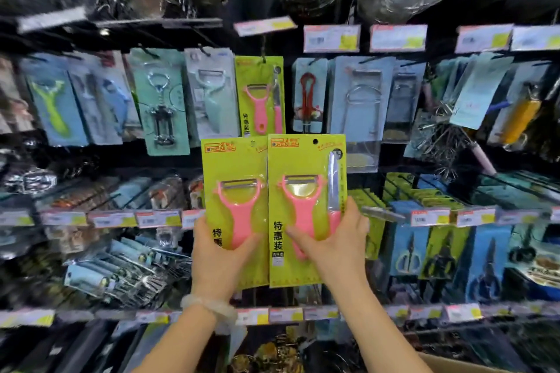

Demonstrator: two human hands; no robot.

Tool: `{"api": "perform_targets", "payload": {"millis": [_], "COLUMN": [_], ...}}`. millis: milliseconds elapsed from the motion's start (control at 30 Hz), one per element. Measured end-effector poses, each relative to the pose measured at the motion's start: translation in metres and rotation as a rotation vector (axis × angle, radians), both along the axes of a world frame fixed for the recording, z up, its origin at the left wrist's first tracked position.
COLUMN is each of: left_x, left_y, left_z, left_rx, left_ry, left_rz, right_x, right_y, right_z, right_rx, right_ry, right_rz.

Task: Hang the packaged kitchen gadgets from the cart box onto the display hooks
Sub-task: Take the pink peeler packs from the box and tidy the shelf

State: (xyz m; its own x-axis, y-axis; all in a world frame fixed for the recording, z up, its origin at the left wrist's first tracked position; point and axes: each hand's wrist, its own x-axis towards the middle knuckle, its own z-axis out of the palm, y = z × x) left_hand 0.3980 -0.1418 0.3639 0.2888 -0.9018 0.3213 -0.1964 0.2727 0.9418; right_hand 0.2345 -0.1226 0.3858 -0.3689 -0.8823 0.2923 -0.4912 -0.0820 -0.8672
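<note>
Two yellow-green peeler cards, left card (235,209) and right card (306,209), stand upright before the display wall, screening its middle. Directly above them hangs a matching card (260,95) on a hook, flanked closely by a pale blue peeler pack (212,94) and a red opener pack (309,94). Price tags (331,38) line the rail overhead. A dark open gap lies beneath the cards.

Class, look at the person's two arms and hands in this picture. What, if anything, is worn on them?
Both forearms are bare, with no sleeves in view. The left wrist carries a pale, translucent bracelet, chunky and slightly glossy. The right hand and wrist show no watch, ring or glove. The left hand is also ungloved, with no ring visible.
</note>
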Motion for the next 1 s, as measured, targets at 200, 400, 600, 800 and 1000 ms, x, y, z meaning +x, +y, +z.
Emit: {"api": "perform_targets", "payload": {"millis": [200, 400, 600, 800, 1000], "left_x": [0.020, 0.021, 0.020, 0.018, 0.019], "left_y": [-0.013, -0.042, -0.074, -0.105, -0.130], "left_z": [0.031, 0.044, 0.068, 0.094, 0.098], "left_rx": [-0.074, -0.069, -0.108, -0.141, -0.152], "left_ry": [0.057, 0.089, 0.052, 0.037, 0.053], "left_rz": [-0.006, 0.003, 0.048, 0.103, 0.123], "right_x": [0.021, 0.023, 0.021, 0.017, 0.018], "right_y": [-0.020, -0.051, -0.086, -0.118, -0.143], "right_z": [0.032, 0.050, 0.072, 0.098, 0.106], "right_rx": [-0.040, -0.047, -0.080, -0.172, -0.184], "right_ry": [0.039, 0.060, 0.074, 0.063, 0.069], "right_rz": [0.019, 0.017, 0.051, 0.095, 0.122]}}
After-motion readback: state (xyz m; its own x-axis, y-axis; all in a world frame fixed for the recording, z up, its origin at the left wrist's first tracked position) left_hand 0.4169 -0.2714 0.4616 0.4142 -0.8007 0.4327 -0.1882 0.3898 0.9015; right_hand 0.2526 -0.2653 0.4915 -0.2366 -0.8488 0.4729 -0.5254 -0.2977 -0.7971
